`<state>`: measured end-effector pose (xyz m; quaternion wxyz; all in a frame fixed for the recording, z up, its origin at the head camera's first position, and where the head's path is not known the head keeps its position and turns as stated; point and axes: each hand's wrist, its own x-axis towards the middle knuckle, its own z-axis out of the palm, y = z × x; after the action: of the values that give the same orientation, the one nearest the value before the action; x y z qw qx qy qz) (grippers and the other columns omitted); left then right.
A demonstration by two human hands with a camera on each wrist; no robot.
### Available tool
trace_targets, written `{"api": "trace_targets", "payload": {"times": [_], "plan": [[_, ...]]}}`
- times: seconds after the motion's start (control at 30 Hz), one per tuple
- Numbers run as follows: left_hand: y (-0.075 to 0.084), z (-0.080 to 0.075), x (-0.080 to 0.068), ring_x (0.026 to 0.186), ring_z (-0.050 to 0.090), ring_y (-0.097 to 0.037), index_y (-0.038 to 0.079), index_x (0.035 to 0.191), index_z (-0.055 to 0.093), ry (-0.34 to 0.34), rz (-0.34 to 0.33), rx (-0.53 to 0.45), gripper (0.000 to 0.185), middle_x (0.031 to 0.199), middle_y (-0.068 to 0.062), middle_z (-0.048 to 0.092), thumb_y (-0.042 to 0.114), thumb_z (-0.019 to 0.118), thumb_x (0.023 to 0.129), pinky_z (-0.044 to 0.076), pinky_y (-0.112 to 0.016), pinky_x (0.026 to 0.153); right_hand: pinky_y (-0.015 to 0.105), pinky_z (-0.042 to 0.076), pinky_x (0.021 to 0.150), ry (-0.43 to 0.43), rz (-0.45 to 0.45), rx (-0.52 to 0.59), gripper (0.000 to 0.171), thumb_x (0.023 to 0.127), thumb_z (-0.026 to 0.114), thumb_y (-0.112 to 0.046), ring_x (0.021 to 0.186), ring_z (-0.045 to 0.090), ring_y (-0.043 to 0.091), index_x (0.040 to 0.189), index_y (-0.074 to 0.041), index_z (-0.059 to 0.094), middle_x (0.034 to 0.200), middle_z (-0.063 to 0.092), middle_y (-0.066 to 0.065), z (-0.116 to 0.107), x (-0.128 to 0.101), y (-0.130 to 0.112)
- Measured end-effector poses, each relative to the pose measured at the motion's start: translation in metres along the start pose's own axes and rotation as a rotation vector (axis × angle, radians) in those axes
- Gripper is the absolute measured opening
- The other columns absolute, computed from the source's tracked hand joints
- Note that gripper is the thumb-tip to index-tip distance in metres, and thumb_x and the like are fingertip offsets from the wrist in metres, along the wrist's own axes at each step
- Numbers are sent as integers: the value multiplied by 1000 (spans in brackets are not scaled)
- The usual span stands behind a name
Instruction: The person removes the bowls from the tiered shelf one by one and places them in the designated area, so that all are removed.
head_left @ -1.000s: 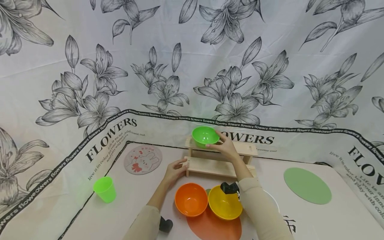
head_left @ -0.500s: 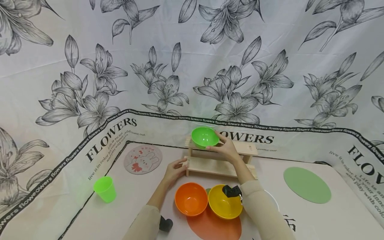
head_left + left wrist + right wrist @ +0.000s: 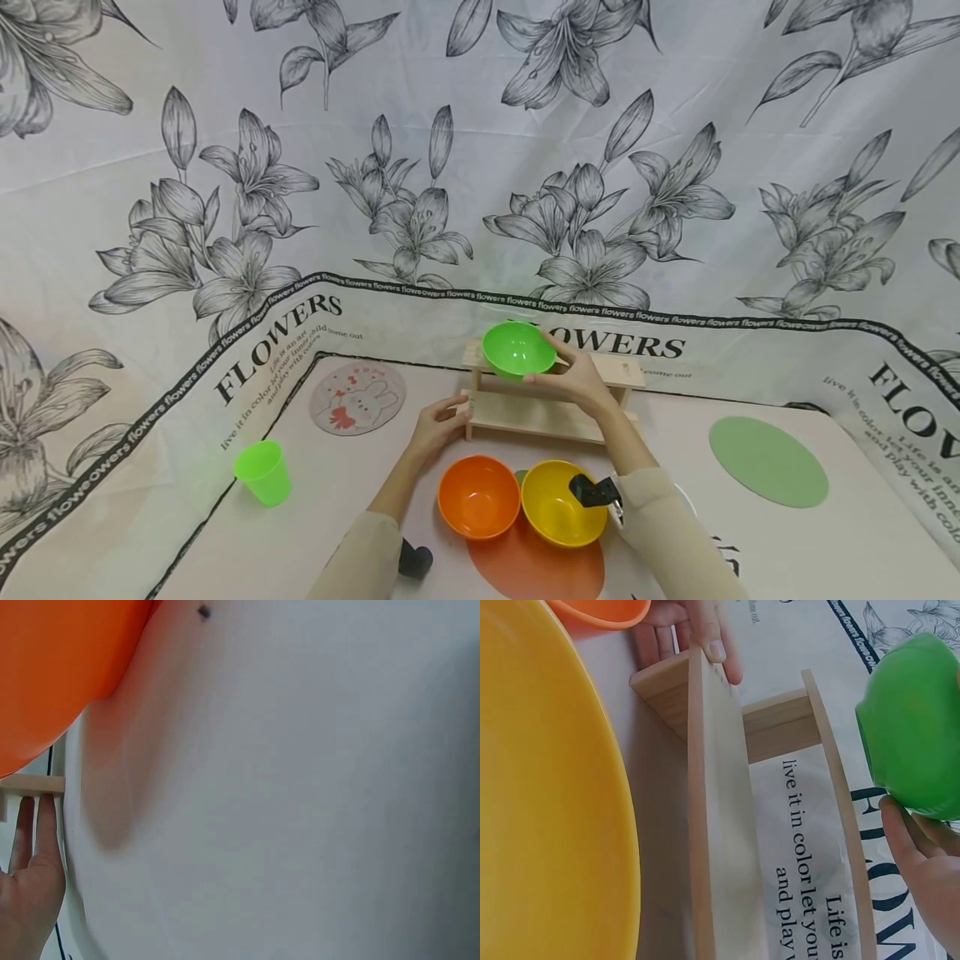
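A green bowl (image 3: 517,348) is gripped at its right side by my right hand (image 3: 576,379), thumb and fingers around its wall. In the right wrist view the bowl (image 3: 911,727) is tilted and appears apart from the upper board of a two-tier wooden rack (image 3: 536,419). My left hand (image 3: 438,427) holds the left end of the rack's lower board. Its fingers (image 3: 711,641) lie over that board in the right wrist view. Nearer to me, an orange bowl (image 3: 478,500) and a yellow bowl (image 3: 555,512) stand side by side.
A bright green cup (image 3: 264,473) stands on the left. Flat on the table lie a round rabbit mat (image 3: 358,398), a green mat (image 3: 768,462) and an orange-red mat (image 3: 540,567) partly under the bowls. Behind the rack rises a flower-printed cloth (image 3: 420,183).
My right hand and the green bowl have shifted slightly right and toward me. My left hand keeps its hold on the rack, and the other bowls stay put.
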<state>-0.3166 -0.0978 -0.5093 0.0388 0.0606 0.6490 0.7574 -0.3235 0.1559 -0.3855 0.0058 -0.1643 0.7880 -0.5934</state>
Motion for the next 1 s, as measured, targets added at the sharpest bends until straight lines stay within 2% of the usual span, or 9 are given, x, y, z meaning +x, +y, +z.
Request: {"api": "trace_targets", "payload": {"times": [0.23,0.53,0.8,1.0], "plan": [[-1,0,0,101,60,-24,-5,129,53,1,-4,-5,44,121,-28,55,8,65,88,52,-38,91,26,49,92,-21,-53,36,87,75,78,-9,122,47,40,148,-9,30,146,35,21,-8,-15,-5],[-2,1,0,100,61,-23,-6,128,53,14,-8,-4,44,120,-29,56,7,65,88,53,-37,90,24,49,91,-20,-28,65,89,76,78,-8,124,44,42,148,-8,27,149,29,20,-17,-34,-7],[-2,1,1,100,60,-23,-5,127,54,18,-10,-13,43,122,-29,54,6,66,87,53,-37,89,22,51,87,-10,-69,53,87,77,75,-3,120,46,46,148,-2,24,151,25,22,-27,-50,-9],[-2,1,1,98,61,-22,-4,127,55,22,-17,-8,44,121,-28,55,7,67,87,53,-37,89,18,50,87,12,-104,1,87,76,76,-3,118,47,43,147,0,25,149,28,24,-36,-62,-8]]}}
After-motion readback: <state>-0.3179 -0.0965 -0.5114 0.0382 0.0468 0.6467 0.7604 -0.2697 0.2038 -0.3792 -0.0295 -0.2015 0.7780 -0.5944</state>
